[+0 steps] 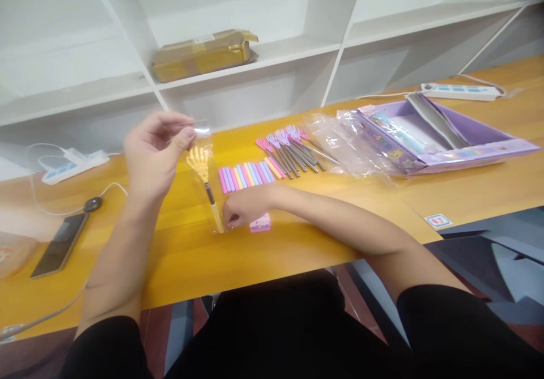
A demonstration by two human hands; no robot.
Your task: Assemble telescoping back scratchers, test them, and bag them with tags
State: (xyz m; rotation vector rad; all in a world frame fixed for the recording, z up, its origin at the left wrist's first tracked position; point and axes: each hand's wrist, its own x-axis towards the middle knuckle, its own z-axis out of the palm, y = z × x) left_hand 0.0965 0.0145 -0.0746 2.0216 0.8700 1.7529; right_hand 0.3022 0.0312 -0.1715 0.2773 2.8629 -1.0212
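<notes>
My left hand pinches the top of a clear plastic sleeve. Inside it hangs a yellow back scratcher with a hand-shaped head, a metal shaft and a yellow grip. My right hand is closed, its curled fingers right beside the lower end of that grip; what they pinch, if anything, is hidden. A small pink box lies just under my right wrist. Behind it sits a row of pastel grip tubes. Farther back is a pile of pink and purple back scratcher heads on metal shafts.
At right, a purple carton stands open, with clear plastic bags against it. A phone and a power strip lie at left. Another power strip is back right. A taped brown parcel rests on the white shelf.
</notes>
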